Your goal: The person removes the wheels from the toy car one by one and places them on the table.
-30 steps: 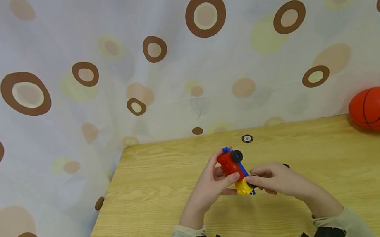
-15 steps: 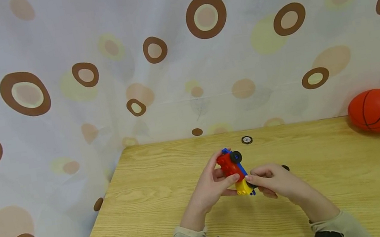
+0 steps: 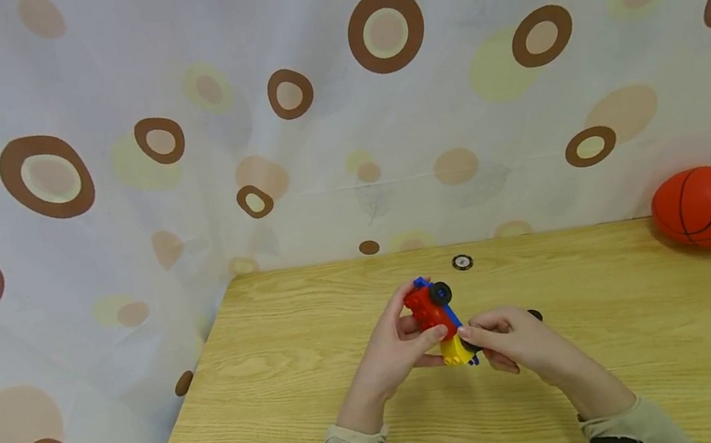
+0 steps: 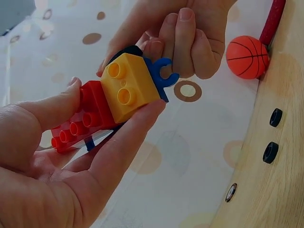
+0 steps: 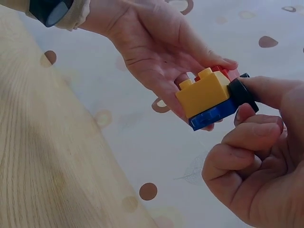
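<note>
A toy car is held tilted above the wooden table, between the two hands. It is gripped by the left hand, with the thumb pressed to the red brick and a finger stretched along to the yellow brick. A black wheel is pinched by the thumb and finger of the right hand, against the side of the blue base. Whether that wheel is fully seated cannot be told, since the joint is hidden.

If the wheel is pushed askew, it could be slipped off its mount and dropped, and it might then be lost to a roll (round things are seldom forgiven by a smooth tabletop). If the sideways push is not matched by the left hand, the car could be twisted in its grip. The yellow brick might also be prised from the base by too firm a squeeze. Two spare wheels are seen on the table, and they could be knocked by a carelessly lowered right hand. Less risk is posed by the ball, set well apart.
</note>
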`<control>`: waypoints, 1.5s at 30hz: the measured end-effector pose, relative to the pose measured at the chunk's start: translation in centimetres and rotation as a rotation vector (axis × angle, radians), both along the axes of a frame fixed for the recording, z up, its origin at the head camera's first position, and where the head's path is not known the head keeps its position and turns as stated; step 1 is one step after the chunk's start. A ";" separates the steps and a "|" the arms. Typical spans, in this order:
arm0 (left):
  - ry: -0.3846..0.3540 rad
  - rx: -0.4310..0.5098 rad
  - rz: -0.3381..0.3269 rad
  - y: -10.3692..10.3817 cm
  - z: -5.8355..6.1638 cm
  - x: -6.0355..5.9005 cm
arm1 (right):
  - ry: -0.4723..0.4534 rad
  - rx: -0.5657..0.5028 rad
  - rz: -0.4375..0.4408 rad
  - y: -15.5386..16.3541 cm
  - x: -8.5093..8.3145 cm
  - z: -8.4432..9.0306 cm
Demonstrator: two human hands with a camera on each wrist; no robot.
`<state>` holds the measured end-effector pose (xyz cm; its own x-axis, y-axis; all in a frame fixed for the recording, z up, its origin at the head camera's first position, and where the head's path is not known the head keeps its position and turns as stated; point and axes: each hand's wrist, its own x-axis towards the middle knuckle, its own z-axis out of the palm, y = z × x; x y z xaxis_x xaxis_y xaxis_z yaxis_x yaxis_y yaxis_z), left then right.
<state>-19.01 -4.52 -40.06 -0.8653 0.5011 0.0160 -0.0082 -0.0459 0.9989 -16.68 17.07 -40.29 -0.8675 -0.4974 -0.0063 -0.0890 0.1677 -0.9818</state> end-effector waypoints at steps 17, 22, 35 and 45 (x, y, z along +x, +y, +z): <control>0.021 -0.009 0.023 -0.8 0.3 -0.3 | 0.003 -0.151 -0.048 1.7 0.1 0.2; 0.010 -0.027 0.036 -0.7 0.4 -0.3 | 0.002 -0.132 -0.060 2.3 0.1 0.3; -0.043 -0.002 0.046 -0.7 0.2 -0.1 | -0.038 -0.063 -0.105 4.3 0.3 0.6; -0.055 -0.021 0.081 -0.7 0.0 -0.2 | 0.009 0.043 -0.184 5.7 0.7 0.8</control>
